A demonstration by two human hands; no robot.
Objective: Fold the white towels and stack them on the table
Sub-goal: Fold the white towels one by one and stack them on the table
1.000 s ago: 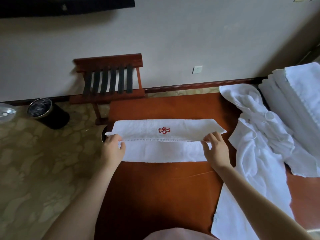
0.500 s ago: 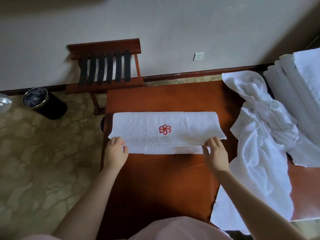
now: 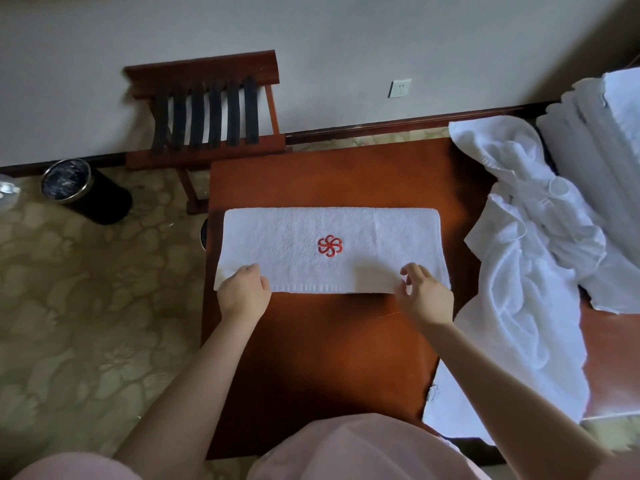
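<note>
Wooden table (image 3: pixel 329 358): loose towel heap (image 3: pixel 519 289) at 3 o'clock, folded logo towel (image 3: pixel 284 247) flat at centre. Soft, light, limp terry, so best taken at the end corners. Left hand (image 3: pixel 244 294) rests on its 7 o'clock corner, grip unclear. Right hand (image 3: pixel 427 299) at 5 o'clock, fingers loose, holding nothing.

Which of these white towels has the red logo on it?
The folded towel lying flat at the middle of the table. The crumpled towels to its right and the stacked towels beyond show no red mark.
</note>
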